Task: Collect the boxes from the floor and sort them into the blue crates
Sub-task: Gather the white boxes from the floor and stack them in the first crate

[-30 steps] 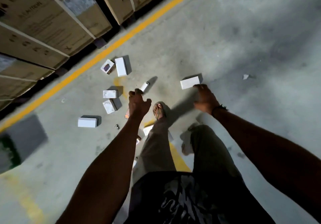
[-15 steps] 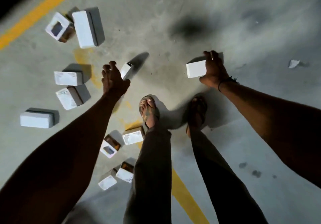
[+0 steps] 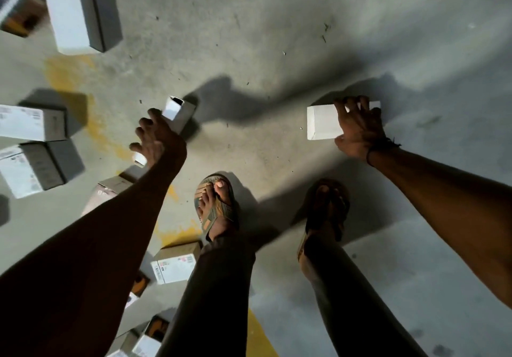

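Grey concrete floor (image 3: pixel 277 38), scuffed and streaked with worn yellow paint, carries a scatter of small cartons around a person bending low in sandals. Their right hand (image 3: pixel 360 127) has its grip curled over the near end of a plain white box (image 3: pixel 322 122) lying flat just ahead of the right foot (image 3: pixel 327 207), fingers hooked over the far edge and thumb at the near one; whether the box has left the concrete I cannot tell. Their left hand (image 3: pixel 156 140) reaches with fingers spread toward a small open-ended carton (image 3: pixel 177 111) that stands tilted just beyond the fingertips, touching or nearly so, but not gripped. Off toward the left edge of the floor lie two labelled boxes (image 3: pixel 25 146), one behind the other, with a larger white box (image 3: pixel 74 10) farther out, and another labelled box (image 3: pixel 173 266) sits just beside the left foot (image 3: pixel 214 204). No blue crate is in view. To do this well, I'd say the right hand should seat its thumb firmly before lifting so the box comes up level, and the left should close across the small carton's side walls, not its open mouth, since thin card there would likely crush or slip.
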Available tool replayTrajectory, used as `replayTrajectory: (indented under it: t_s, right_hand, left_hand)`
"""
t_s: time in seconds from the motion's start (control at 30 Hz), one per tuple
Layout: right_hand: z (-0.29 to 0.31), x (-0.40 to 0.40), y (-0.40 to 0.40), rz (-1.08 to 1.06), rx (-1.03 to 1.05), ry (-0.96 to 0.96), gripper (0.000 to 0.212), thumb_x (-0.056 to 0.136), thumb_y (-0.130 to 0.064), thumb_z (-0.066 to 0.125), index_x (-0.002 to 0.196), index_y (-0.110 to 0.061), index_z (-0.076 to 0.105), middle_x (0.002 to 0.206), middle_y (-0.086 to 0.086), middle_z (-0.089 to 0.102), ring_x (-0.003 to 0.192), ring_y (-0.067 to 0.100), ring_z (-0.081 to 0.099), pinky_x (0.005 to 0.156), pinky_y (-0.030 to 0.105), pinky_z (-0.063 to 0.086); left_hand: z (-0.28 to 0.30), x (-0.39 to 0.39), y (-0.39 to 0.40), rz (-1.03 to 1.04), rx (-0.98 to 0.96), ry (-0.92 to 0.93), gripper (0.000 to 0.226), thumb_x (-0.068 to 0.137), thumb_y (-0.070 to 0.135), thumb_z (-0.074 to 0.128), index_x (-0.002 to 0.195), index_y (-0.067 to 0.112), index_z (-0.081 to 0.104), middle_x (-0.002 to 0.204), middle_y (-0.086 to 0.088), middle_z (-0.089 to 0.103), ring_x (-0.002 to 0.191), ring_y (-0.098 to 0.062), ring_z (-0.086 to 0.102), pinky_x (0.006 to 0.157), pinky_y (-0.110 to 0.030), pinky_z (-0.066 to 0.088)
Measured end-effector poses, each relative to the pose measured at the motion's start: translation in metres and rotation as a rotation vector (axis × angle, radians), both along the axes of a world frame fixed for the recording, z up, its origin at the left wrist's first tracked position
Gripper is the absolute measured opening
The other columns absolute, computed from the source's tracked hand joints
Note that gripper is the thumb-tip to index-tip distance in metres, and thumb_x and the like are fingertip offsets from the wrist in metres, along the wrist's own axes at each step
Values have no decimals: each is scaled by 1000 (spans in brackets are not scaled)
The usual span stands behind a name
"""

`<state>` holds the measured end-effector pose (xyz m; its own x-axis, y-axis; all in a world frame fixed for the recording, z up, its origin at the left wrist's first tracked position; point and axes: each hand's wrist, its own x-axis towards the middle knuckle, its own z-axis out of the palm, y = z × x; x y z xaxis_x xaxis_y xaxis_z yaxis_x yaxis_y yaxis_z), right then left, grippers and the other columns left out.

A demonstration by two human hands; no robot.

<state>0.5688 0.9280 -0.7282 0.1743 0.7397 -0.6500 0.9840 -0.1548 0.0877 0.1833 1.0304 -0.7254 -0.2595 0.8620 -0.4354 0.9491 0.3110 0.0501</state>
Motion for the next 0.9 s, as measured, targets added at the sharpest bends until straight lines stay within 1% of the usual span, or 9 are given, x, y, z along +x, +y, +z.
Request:
replayTrajectory:
  t_s: [0.17, 0.27, 0.33, 0.47, 0.57, 0.67, 0.8, 0.83, 0.9]
  right_hand:
    - [71, -31, 15, -105, 15, 111, 96, 78, -37, 74, 155, -12, 25, 150, 17, 38, 137, 43, 32, 104, 56, 40]
    - [145, -62, 33, -210, 78, 210, 96, 77, -42, 74, 155, -9, 27, 142, 16, 45, 127, 41, 42, 95, 50, 43]
    - [208, -82, 46, -311, 144, 305, 93, 77, -45, 76, 151, -9, 32, 136, 14, 49, 122, 41, 45, 92, 48, 43]
    - [341, -114, 67, -482, 231, 392, 84, 75, -50, 76, 139, -10, 39, 130, 14, 53, 119, 40, 48, 93, 47, 41]
    - [434, -133, 68, -545, 246, 430, 88, 75, -54, 75, 140, -9, 39, 129, 15, 54, 118, 41, 50, 95, 50, 42]
    - [517, -142, 54, -527, 265, 486, 94, 76, -58, 76, 145, -8, 36, 130, 16, 53, 118, 42, 51, 95, 50, 45]
    - [608, -143, 28, -484, 234, 631, 92, 76, -59, 78, 142, -10, 36, 134, 16, 52, 122, 39, 53, 97, 45, 49]
    - [629, -143, 20, -461, 219, 658, 92, 76, -60, 78, 142, -11, 37, 134, 15, 52, 122, 37, 54, 97, 43, 49]
    - [663, -141, 5, -393, 212, 685, 95, 72, -66, 77, 141, -13, 40, 134, 12, 54, 121, 34, 56, 96, 41, 52]
  left_hand:
    - [73, 27, -7, 61, -103, -323, 48, 93, 14, 68, 129, 9, 38, 126, -16, 56, 122, -39, 52, 100, -56, 39]
    - [147, 48, -8, 128, -124, -531, 50, 90, 22, 75, 111, 16, 30, 100, -8, 55, 93, -33, 60, 73, -40, 51]
    - [210, 60, -6, 155, -121, -612, 51, 91, 23, 75, 109, 15, 27, 95, -6, 52, 76, -21, 53, 55, -29, 40]
    - [335, 69, -6, 165, -121, -694, 50, 92, 24, 74, 112, 15, 29, 103, -8, 54, 83, -26, 54, 63, -30, 41]
    - [428, 64, -12, 193, -76, -717, 53, 93, 25, 75, 123, 8, 35, 105, -5, 55, 85, -23, 54, 58, -24, 39]
    - [519, 59, -30, 224, -35, -747, 56, 93, 27, 75, 127, 4, 36, 109, -4, 56, 89, -22, 55, 52, -9, 36]
    - [618, 49, -75, 298, 56, -775, 63, 92, 34, 76, 131, 7, 36, 115, -8, 64, 95, -26, 61, 70, -26, 44]
    - [643, 47, -91, 305, 88, -775, 64, 92, 34, 76, 134, 7, 35, 113, -6, 64, 93, -25, 62, 70, -26, 45]
    - [684, 46, -121, 324, 157, -765, 67, 93, 33, 75, 135, 4, 32, 103, -6, 62, 80, -18, 58, 57, -11, 40]
